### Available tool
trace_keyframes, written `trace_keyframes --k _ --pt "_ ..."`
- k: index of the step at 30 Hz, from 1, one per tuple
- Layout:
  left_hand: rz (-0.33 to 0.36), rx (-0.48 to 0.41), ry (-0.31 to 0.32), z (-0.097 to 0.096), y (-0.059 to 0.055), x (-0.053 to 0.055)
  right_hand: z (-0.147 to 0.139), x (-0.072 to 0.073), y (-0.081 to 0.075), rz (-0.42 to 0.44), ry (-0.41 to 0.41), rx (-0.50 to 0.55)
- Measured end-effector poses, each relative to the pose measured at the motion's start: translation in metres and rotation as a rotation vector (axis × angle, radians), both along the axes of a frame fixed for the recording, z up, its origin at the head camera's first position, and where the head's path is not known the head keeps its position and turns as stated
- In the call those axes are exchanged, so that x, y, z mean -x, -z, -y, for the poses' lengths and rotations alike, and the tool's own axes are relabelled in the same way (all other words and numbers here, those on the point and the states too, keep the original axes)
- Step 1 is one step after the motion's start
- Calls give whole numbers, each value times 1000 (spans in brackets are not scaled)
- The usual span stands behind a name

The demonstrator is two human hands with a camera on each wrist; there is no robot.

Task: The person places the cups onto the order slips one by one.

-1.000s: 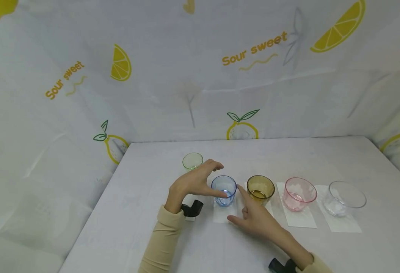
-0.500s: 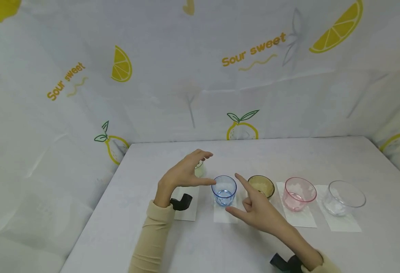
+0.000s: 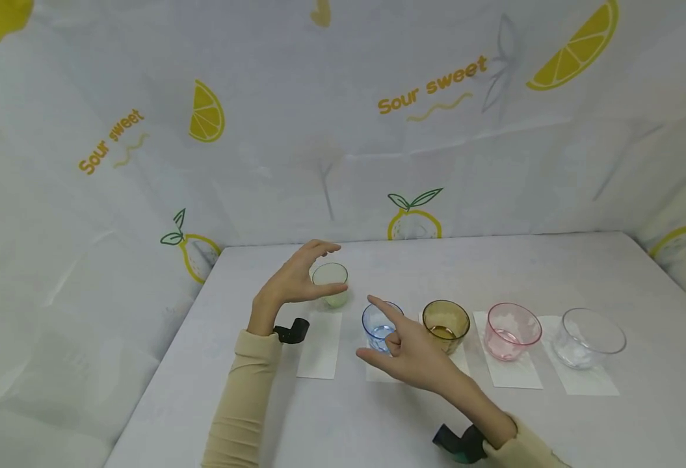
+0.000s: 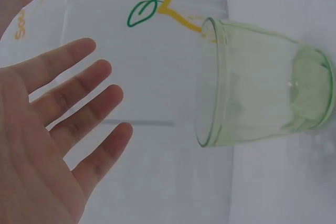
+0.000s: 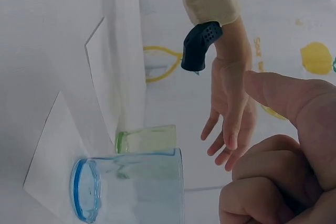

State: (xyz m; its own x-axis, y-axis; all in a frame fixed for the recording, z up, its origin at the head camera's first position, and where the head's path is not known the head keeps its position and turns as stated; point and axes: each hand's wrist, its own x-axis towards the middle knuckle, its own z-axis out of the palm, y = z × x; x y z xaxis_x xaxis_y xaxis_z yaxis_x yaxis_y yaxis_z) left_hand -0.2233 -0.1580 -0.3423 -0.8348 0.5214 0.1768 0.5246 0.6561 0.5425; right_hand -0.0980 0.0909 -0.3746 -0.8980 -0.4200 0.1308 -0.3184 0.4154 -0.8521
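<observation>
A clear green glass [image 3: 329, 275] stands upright at the back left of the table. Around its near left side in the head view reaches my left hand [image 3: 293, 275], thumb and fingers spread. In the left wrist view a gap shows between the fingertips [image 4: 125, 130] and the green glass [image 4: 257, 82]. My right hand [image 3: 417, 354] hovers before the blue glass [image 3: 376, 337], overlapping it; thumb and index finger stretch out, the other fingers are curled, and nothing is held. The blue glass [image 5: 139, 187] stands upright on a white paper slip.
Right of the blue glass stand an amber glass [image 3: 445, 318], a pink glass [image 3: 512, 331] and a colourless glass [image 3: 591, 338], each at a white paper slip. Another slip [image 3: 319, 351] lies in front of the green glass. A lemon-print sheet [image 3: 284, 162] hangs behind the table.
My left hand has moved left and back from the blue glass to the green one. My right hand has shifted left, now in front of the blue glass. The glasses stay put.
</observation>
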Motion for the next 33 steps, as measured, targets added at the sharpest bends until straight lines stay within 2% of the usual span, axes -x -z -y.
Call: trace_keyframes --k 7,18,27,33 --pt "41 -10 -48 8 17 9 21 4 3 32 -35 -10" --pt "110 -21 -72 12 33 13 50 6 21 42 -110 -14" --pt "125 -52 -90 12 46 15 66 11 43 82 -111 -45" --pt "98 -80 -96 12 55 15 69 14 53 69 -104 -91"
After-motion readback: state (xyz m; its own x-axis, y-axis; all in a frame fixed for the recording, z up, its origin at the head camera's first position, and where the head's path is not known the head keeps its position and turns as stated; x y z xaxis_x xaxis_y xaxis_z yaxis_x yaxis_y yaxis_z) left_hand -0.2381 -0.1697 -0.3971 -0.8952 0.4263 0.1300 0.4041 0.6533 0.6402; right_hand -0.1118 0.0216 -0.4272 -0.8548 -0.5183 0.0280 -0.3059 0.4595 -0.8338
